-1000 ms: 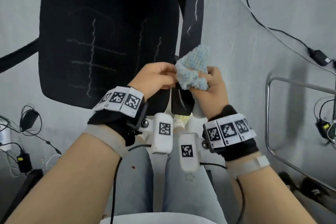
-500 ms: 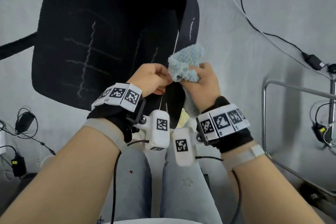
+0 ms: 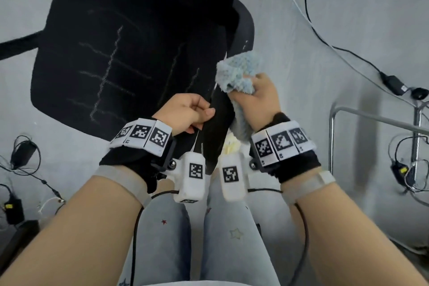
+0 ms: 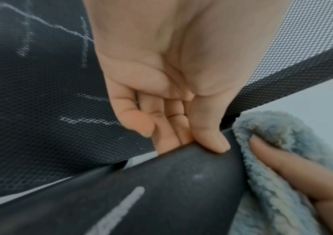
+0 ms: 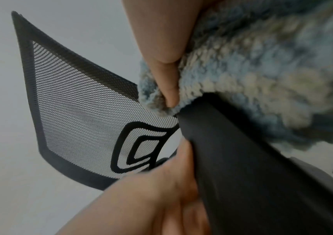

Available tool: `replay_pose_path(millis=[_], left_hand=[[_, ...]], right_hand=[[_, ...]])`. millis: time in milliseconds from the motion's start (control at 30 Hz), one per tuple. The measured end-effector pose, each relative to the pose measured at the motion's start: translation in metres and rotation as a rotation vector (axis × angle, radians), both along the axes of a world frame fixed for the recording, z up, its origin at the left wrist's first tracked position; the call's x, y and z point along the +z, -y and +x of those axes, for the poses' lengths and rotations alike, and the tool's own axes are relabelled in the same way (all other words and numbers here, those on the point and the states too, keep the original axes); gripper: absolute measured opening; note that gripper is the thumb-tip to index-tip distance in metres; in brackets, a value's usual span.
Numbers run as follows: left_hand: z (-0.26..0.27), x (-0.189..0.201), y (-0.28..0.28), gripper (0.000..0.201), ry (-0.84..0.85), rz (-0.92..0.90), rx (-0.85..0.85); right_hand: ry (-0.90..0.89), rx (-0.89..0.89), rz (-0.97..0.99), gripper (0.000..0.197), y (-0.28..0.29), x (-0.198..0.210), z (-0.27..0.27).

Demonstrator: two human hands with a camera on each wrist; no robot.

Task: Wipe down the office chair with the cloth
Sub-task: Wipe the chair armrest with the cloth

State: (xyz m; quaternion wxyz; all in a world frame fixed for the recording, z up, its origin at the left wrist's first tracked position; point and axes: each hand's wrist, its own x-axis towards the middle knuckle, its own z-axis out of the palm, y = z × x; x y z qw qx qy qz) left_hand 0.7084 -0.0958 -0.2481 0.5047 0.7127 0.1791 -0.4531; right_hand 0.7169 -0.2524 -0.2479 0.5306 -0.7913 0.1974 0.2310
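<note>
A black office chair has a mesh seat [image 3: 120, 58] with pale chalky lines and a smooth black armrest [image 3: 220, 123] that also bears a pale streak [image 4: 121, 209]. My left hand [image 3: 206, 114] pinches the near end of the armrest [image 4: 181, 182], thumb on top and fingers underneath. My right hand [image 3: 250, 90] grips a fluffy light-blue cloth [image 3: 239, 72] bunched against the armrest's right side. In the right wrist view the cloth [image 5: 262, 71] drapes over the armrest [image 5: 252, 167], with the mesh backrest [image 5: 81, 111] behind.
Grey floor lies all around. Cables and power adapters [image 3: 394, 81] run at the upper right, and more chargers [image 3: 21, 151] lie at the left. A chrome tube frame [image 3: 371, 118] stands at the right. My legs in jeans [image 3: 199, 239] are below the hands.
My left hand has let go of the cloth and dropped onto the armrest end. The right hand now holds the cloth alone, against the armrest.
</note>
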Motion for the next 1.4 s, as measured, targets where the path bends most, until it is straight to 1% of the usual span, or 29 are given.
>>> replay_pose_path(millis=[33, 100, 133, 200, 233, 300, 367, 400, 433, 467, 500, 533, 633, 700, 733, 767, 800, 867, 933, 967, 1000, 1100, 1167, 1233, 1300, 1400], left_hand=[[-0.001, 0.000, -0.001, 0.015, 0.006, 0.002, -0.008], [-0.001, 0.001, -0.003, 0.015, 0.002, 0.001, -0.021], [-0.001, 0.001, -0.004, 0.014, -0.004, -0.003, -0.024], [-0.001, 0.000, -0.004, 0.012, -0.006, -0.018, -0.013], [-0.002, 0.000, -0.003, 0.012, -0.001, -0.026, -0.004], [-0.002, -0.001, -0.003, 0.012, 0.014, -0.027, -0.001], [-0.002, -0.002, -0.004, 0.013, 0.013, -0.015, -0.032], [-0.002, -0.003, -0.005, 0.012, 0.006, -0.017, -0.053], [-0.003, -0.004, -0.007, 0.012, -0.003, -0.022, -0.067], [-0.005, -0.004, -0.008, 0.012, -0.012, -0.027, -0.071], [-0.006, -0.005, -0.010, 0.012, -0.019, -0.030, -0.064], [-0.007, -0.005, -0.011, 0.012, -0.024, -0.037, -0.050], [-0.006, -0.007, -0.012, 0.012, -0.025, -0.062, -0.025], [-0.005, -0.007, -0.011, 0.010, -0.012, -0.074, -0.009], [-0.004, -0.008, -0.010, 0.010, -0.004, -0.076, 0.003], [-0.004, -0.008, -0.009, 0.011, 0.005, -0.074, 0.015], [-0.004, -0.008, -0.008, 0.012, 0.014, -0.069, 0.021], [-0.004, -0.009, -0.006, 0.013, 0.023, -0.066, 0.012], [-0.003, -0.010, -0.005, 0.013, 0.025, -0.067, 0.005], [-0.004, -0.010, -0.006, 0.012, 0.028, -0.068, 0.003], [-0.004, -0.010, -0.006, 0.012, 0.030, -0.067, 0.004], [-0.011, -0.009, -0.012, 0.016, -0.008, -0.088, 0.021], [-0.022, -0.010, -0.017, 0.015, -0.073, -0.124, -0.004], [-0.035, -0.012, -0.019, 0.007, -0.117, -0.168, -0.023], [-0.043, -0.014, -0.015, 0.012, -0.101, -0.202, 0.005], [-0.043, -0.015, -0.004, 0.015, -0.016, -0.179, 0.077]], right_hand=[[0.026, 0.000, 0.002, 0.006, 0.000, -0.001, 0.010], [0.059, -0.029, -0.036, 0.010, 0.000, -0.002, 0.041], [0.069, -0.059, -0.062, 0.003, -0.001, -0.002, 0.057], [0.074, -0.092, -0.077, 0.010, 0.001, -0.003, 0.078], [0.072, -0.105, -0.069, 0.012, 0.002, -0.002, 0.078], [0.049, -0.122, -0.047, 0.018, 0.002, 0.002, 0.059], [-0.016, -0.130, 0.006, 0.010, 0.004, 0.004, 0.024], [-0.054, -0.133, 0.045, 0.014, 0.004, 0.006, 0.009], [-0.077, -0.130, 0.077, 0.024, 0.005, 0.008, -0.001], [-0.086, -0.132, 0.093, 0.026, 0.004, 0.009, -0.004], [-0.094, -0.141, 0.095, 0.018, 0.005, 0.007, 0.003], [-0.090, -0.154, 0.093, 0.005, 0.005, 0.006, 0.015], [-0.010, -0.226, 0.032, 0.018, 0.005, 0.003, 0.060], [0.045, -0.193, -0.003, 0.016, 0.005, 0.004, 0.071], [0.032, -0.158, -0.038, 0.014, 0.004, 0.005, 0.068], [0.009, -0.129, -0.052, 0.020, 0.004, 0.008, 0.058], [-0.006, -0.108, -0.039, 0.027, 0.003, 0.011, 0.043], [-0.053, -0.086, 0.026, 0.027, 0.003, 0.018, 0.006], [-0.090, -0.108, 0.059, 0.036, 0.000, 0.021, -0.018], [-0.090, -0.118, 0.050, 0.038, -0.001, 0.019, -0.022], [-0.079, -0.106, 0.028, 0.036, -0.001, 0.017, -0.018], [-0.010, -0.045, -0.035, 0.011, -0.003, 0.008, 0.016], [0.050, -0.085, -0.040, 0.012, -0.004, 0.002, 0.042], [0.122, -0.105, -0.022, 0.010, -0.007, -0.002, 0.055], [0.132, -0.080, -0.012, 0.006, -0.008, -0.005, 0.048], [0.114, -0.010, -0.039, 0.023, -0.004, -0.002, -0.003]])
